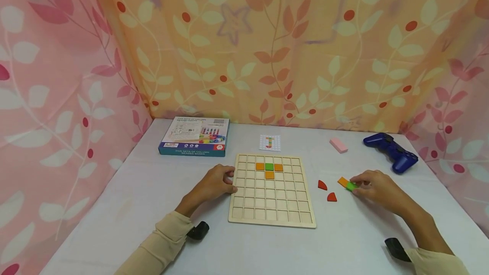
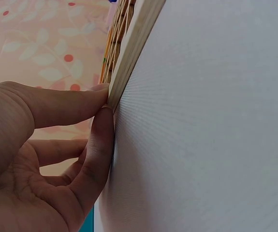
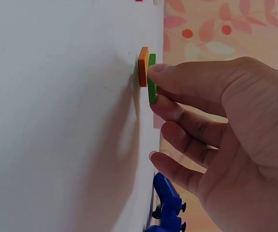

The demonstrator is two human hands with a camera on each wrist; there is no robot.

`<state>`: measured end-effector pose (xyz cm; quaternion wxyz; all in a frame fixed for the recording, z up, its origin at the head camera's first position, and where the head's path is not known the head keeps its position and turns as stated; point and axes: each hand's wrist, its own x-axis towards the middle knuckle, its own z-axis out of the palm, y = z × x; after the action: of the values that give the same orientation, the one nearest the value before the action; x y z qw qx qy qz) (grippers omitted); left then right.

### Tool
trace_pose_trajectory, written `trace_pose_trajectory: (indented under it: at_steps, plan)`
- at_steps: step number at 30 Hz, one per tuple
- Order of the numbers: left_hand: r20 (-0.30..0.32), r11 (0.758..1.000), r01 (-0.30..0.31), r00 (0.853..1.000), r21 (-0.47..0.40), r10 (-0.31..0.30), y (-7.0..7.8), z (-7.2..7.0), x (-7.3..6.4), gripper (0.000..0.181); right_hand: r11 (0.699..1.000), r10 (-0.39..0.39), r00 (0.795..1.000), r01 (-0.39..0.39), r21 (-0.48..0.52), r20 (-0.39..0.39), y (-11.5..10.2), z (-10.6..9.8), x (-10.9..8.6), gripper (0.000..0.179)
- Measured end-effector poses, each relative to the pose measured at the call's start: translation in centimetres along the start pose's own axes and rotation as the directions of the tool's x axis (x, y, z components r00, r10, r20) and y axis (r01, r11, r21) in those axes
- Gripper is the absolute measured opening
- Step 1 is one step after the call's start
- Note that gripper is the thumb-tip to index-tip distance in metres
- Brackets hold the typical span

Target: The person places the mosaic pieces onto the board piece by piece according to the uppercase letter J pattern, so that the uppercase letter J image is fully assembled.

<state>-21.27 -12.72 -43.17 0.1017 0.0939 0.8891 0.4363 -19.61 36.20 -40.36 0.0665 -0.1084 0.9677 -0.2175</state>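
Observation:
My left hand [image 1: 212,184] is at the left edge of a pale wooden grid board [image 1: 254,202], its thumb and a finger touching that edge at two spots. Three orange tiles and one green tile [image 1: 269,166] form a small T in the board's upper cells. To the right of the board, my right hand [image 1: 382,191] pinches a green square tile [image 3: 152,79] between thumb and fingers. Right beside that tile is an orange tile [image 3: 143,67]. Two red quarter-round pieces [image 1: 322,185] lie between the board and my right hand.
Behind the board lies a small pattern card [image 1: 263,143]. A boxed toy set [image 1: 195,147] is at back left. At back right are a pink block [image 1: 338,145] and a blue game controller [image 1: 391,152]. Patterned cloth [image 1: 237,63] hangs behind and along both sides.

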Motion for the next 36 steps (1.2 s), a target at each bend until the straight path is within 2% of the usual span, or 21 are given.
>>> trace_pose_trajectory:
  at_steps: [11,19,25,31,36]
  plan:
    - [0.004,1.000,0.000,1.000,-0.005,0.000,-0.2,0.0,0.1,0.068,0.993,-0.117,0.993,0.116,-0.005,-0.030,-3.5,1.8,2.1,0.031]
    - [0.003,1.000,-0.009,1.000,-0.006,0.009,-0.2,0.1,0.0,0.068,0.984,-0.158,0.987,0.158,0.078,-0.005,-6.2,3.0,4.5,0.027]
    - [0.005,1.000,-0.013,1.000,-0.008,0.013,-0.1,0.0,0.0,0.068,0.979,-0.185,0.983,0.183,0.088,0.018,-8.4,4.1,5.9,0.029]
    - [0.003,1.000,-0.016,1.000,-0.002,0.016,-0.1,0.0,0.0,0.068,0.962,-0.257,0.966,0.255,0.099,0.016,-10.0,5.0,7.0,0.028]
    - [0.003,1.000,-0.015,1.000,-0.008,0.015,0.0,-0.1,-0.1,0.068,0.938,-0.334,0.943,0.331,0.099,0.012,-11.2,5.7,7.6,0.027]
